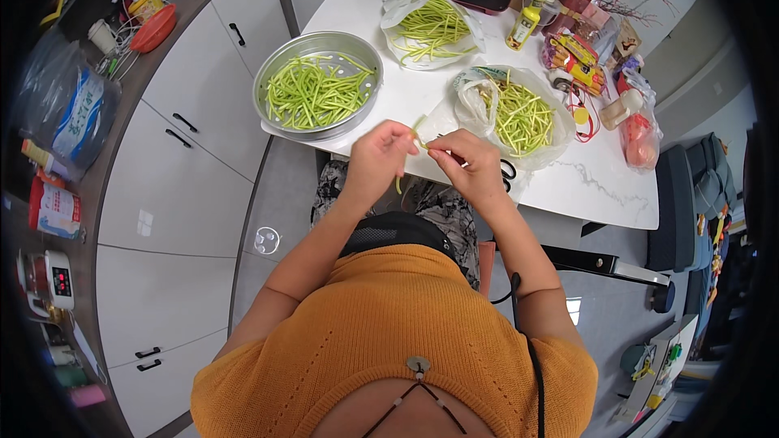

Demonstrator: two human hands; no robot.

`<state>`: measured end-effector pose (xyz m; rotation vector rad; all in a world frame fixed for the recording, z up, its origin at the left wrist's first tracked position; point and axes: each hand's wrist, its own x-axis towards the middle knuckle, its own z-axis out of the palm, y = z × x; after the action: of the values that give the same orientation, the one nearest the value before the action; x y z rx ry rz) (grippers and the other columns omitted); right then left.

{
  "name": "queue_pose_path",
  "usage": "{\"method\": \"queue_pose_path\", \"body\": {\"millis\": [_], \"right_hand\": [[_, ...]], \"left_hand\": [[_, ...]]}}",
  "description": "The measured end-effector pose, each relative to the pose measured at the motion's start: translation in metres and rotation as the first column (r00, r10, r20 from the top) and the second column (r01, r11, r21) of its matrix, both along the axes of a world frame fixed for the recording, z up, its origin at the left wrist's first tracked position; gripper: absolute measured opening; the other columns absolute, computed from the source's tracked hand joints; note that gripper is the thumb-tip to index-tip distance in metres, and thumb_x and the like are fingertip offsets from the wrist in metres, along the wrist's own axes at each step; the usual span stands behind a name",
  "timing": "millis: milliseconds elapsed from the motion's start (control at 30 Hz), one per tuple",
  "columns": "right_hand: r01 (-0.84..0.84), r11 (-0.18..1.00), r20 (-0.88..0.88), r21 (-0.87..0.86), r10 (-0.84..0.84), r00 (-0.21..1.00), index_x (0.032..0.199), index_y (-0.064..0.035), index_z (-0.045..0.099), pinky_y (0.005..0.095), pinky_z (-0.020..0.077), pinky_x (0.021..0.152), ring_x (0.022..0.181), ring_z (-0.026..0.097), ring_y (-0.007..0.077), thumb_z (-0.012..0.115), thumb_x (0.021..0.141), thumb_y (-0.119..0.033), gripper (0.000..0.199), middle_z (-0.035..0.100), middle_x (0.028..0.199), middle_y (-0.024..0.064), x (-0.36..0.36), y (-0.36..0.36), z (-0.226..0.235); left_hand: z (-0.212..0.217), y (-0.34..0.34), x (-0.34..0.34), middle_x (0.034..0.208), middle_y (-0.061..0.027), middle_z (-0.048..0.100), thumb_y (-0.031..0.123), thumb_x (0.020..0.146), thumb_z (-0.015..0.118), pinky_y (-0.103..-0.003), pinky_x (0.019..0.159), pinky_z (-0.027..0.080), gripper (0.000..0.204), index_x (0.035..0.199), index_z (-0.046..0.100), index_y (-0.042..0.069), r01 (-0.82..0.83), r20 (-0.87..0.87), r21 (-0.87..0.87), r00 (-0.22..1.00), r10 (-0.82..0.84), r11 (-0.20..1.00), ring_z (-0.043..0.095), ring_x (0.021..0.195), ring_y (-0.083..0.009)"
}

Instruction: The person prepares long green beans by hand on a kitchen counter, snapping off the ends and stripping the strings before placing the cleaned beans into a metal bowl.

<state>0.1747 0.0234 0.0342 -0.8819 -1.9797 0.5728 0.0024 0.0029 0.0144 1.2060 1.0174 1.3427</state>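
My left hand [379, 161] and my right hand [471, 164] meet over the table's near edge. Both are closed, fingertips pinching a thin green stalk [420, 143]; whether it is a bean or a garlic scape I cannot tell. A piece of green stalk [398, 185] hangs below my left fingers. To the left stands a round metal steamer pan [260, 89] with holes in its bottom, holding many short green pieces [312, 96]. Beyond my right hand, an opened plastic bag [560, 134] holds cut stalks [519, 118]. Farther back lies another bag [393, 12] of longer stalks [434, 28].
Black-handled scissors [507, 172] lie beside my right wrist, partly hidden. A yellow bottle [526, 24], snack packs [576, 61] and a bag of reddish round things [641, 142] crowd the right side of the white table [588, 186]. White cabinets [174, 195] run along the left.
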Motion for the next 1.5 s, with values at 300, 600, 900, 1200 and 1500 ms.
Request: {"method": "queue_pose_path", "body": {"millis": [300,600,900,1200,1500], "right_hand": [[0.356,0.926,0.090,0.125,-0.367,0.926,0.087,-0.0051,0.065,0.0285,0.0480,0.057,0.062,0.060,0.0212,0.065,0.076,-0.006,0.010,0.062,0.078,0.0087,0.051,0.030,0.001],[0.350,0.932,0.155,0.094,-0.361,0.919,0.091,-0.0061,0.065,0.0309,0.0491,0.060,0.068,0.063,0.0235,0.066,0.076,-0.008,0.015,0.064,0.084,0.0105,0.049,0.030,0.003],[-0.039,0.938,0.285,-0.343,0.143,0.948,0.084,-0.0066,0.067,0.0326,0.0467,0.059,0.063,0.059,0.0216,0.069,0.074,-0.024,0.020,0.064,0.074,0.0086,-0.007,0.008,0.004],[-0.026,0.969,0.169,-0.247,0.070,0.983,0.081,-0.0032,0.065,0.0276,0.0449,0.056,0.059,0.056,0.0172,0.066,0.076,-0.010,0.009,0.061,0.072,0.0077,-0.006,0.002,-0.001],[-0.232,0.898,-0.482,-0.373,0.026,0.876,0.088,0.0023,0.061,0.0192,0.0443,0.056,0.062,0.054,0.0065,0.060,0.084,-0.005,0.008,0.058,0.076,0.0023,-0.005,0.003,-0.011]], "left_hand": [[-0.003,0.022,-0.046,0.080,-0.0087,0.061,0.013,0.092,0.048,-0.017,0.045,0.032,0.015,0.096,0.054,0.000,-0.256,0.429,0.020,0.875,0.223,0.966,0.044,0.051,-0.0054],[-0.004,0.023,-0.043,0.081,-0.0091,0.059,0.015,0.093,0.049,-0.019,0.047,0.033,0.016,0.097,0.054,0.001,-0.166,0.577,-0.012,0.805,0.142,0.986,0.044,0.051,-0.0075],[-0.003,0.021,-0.033,0.081,-0.0079,0.059,0.015,0.093,0.048,-0.018,0.048,0.035,0.016,0.098,0.054,0.001,-0.112,0.583,-0.021,0.806,0.103,0.993,0.046,0.053,-0.0070],[-0.012,0.023,-0.031,0.079,-0.0067,0.058,0.015,0.094,0.047,-0.019,0.048,0.037,0.015,0.097,0.052,0.002,-0.112,0.602,-0.071,0.788,0.132,0.991,0.047,0.053,-0.0073],[-0.033,0.016,-0.013,0.077,-0.0042,0.055,0.015,0.093,0.047,-0.019,0.050,0.039,0.013,0.097,0.050,0.003,0.114,0.629,-0.211,0.776,0.045,0.971,0.048,0.056,-0.0088]]}}
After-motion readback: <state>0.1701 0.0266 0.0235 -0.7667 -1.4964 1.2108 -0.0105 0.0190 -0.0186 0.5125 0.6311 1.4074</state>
